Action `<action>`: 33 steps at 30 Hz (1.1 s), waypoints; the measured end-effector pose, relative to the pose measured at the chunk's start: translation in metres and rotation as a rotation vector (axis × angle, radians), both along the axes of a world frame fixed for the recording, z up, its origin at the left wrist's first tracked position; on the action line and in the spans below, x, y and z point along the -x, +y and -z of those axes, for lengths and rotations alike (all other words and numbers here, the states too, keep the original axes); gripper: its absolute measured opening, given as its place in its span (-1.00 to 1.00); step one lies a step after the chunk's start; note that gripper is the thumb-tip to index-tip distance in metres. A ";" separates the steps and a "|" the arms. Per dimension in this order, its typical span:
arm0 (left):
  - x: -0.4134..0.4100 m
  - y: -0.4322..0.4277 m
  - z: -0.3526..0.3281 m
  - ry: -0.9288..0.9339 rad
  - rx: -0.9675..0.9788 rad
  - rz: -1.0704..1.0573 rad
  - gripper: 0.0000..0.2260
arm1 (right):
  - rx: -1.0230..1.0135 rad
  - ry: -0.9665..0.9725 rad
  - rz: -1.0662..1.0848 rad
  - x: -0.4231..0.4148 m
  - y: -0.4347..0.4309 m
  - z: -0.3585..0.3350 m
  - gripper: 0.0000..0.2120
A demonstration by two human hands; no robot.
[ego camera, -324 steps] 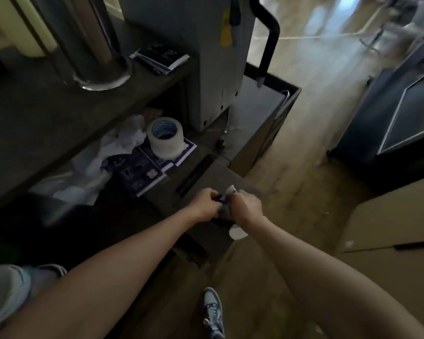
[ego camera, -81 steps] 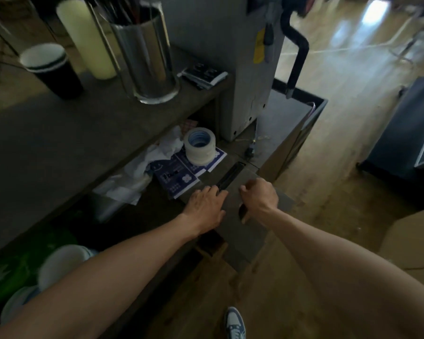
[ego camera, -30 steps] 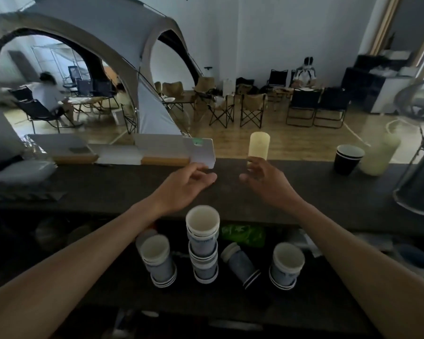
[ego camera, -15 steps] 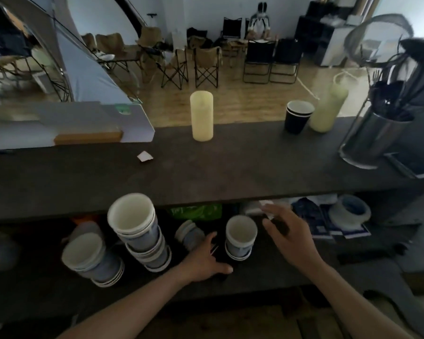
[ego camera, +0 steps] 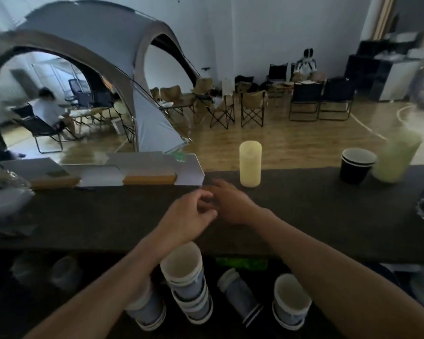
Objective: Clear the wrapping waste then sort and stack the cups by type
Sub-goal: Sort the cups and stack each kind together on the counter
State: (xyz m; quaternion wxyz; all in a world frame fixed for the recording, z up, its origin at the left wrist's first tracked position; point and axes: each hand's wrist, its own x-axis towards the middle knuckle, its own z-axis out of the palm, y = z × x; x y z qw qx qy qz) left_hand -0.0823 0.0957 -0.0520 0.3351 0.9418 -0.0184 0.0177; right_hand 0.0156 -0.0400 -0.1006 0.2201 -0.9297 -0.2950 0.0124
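Nearest, at 6 o'clock on the lower shelf: paper cups (ego camera: 185, 285) in short stacks, one cup (ego camera: 239, 296) lying on its side. Judged light, thin-walled, easily crushed; take each low around the wall. Beyond, over the dark counter (ego camera: 328, 216), left hand (ego camera: 185, 220) and right hand (ego camera: 230, 204) meet, fingers curled together; whether they pinch anything, cannot tell.

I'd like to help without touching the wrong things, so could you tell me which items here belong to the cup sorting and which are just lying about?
Part of the job:
- tall stack of white cups on the lower shelf
- tipped cup
- cup stack on the right
- black cups on the counter

Just lying about:
- candle
- white box
- green packet
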 end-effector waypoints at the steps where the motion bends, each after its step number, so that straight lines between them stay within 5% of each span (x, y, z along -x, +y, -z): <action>1: -0.013 0.014 -0.003 0.040 -0.046 -0.024 -0.62 | 0.094 0.024 -0.041 -0.009 0.019 0.004 -0.46; 9: -0.065 0.076 0.035 0.370 0.052 -0.201 -0.40 | 0.431 0.080 -0.108 -0.019 0.059 0.042 -0.43; 14: -0.063 0.056 0.034 0.368 0.131 -0.087 -0.40 | -0.070 0.028 0.130 0.003 0.010 0.046 -0.71; 19: -0.063 -0.026 0.012 0.198 0.154 0.235 -0.57 | -0.888 0.380 0.412 0.041 -0.083 0.017 -0.78; 22: -0.059 -0.096 0.002 0.126 0.205 0.371 -0.80 | -0.993 0.342 0.553 0.068 -0.148 0.001 -0.69; 27: -0.038 -0.233 -0.002 0.332 0.190 0.619 -0.73 | -0.980 0.173 0.805 0.136 -0.268 0.005 -0.78; 33: 0.033 -0.394 0.057 0.462 0.133 0.957 -0.95 | -0.914 0.122 1.121 0.272 -0.387 0.048 -0.91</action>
